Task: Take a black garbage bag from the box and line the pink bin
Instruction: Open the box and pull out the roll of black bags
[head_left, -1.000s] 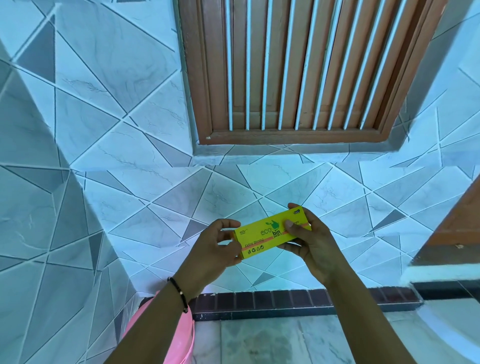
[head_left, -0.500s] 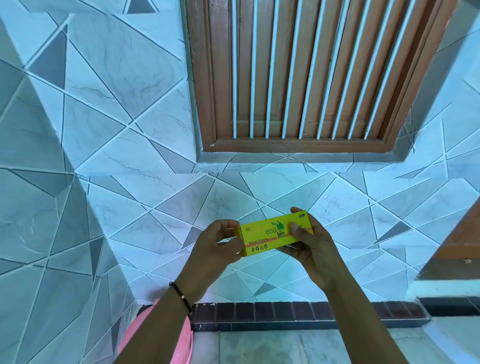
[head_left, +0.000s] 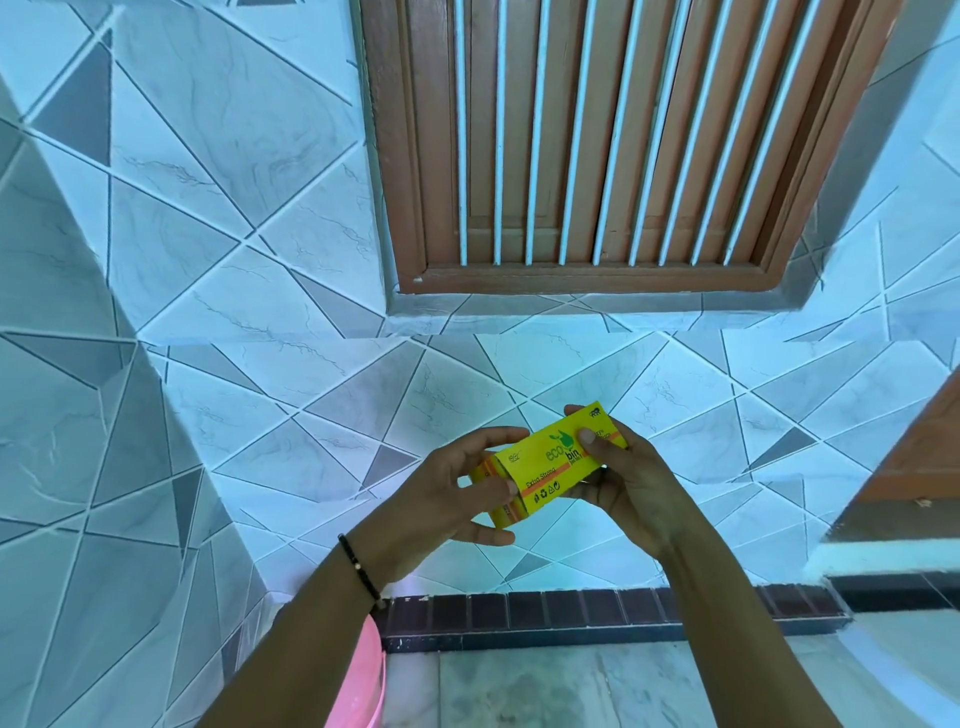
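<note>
Head view: both hands grip the yellow box (head_left: 550, 462) mid-air before the tiled wall (head_left: 260, 364), left hand (head_left: 447, 499) fingering its end flap, right hand (head_left: 628, 483) clamping the other end; pink bin (head_left: 363, 680) below the left forearm

The yellow box (head_left: 550, 462) now tilts more steeply, right end up. Its left end flap stands open where it was shut before, with the left hand (head_left: 441, 493) shifted lower around that end.
</note>
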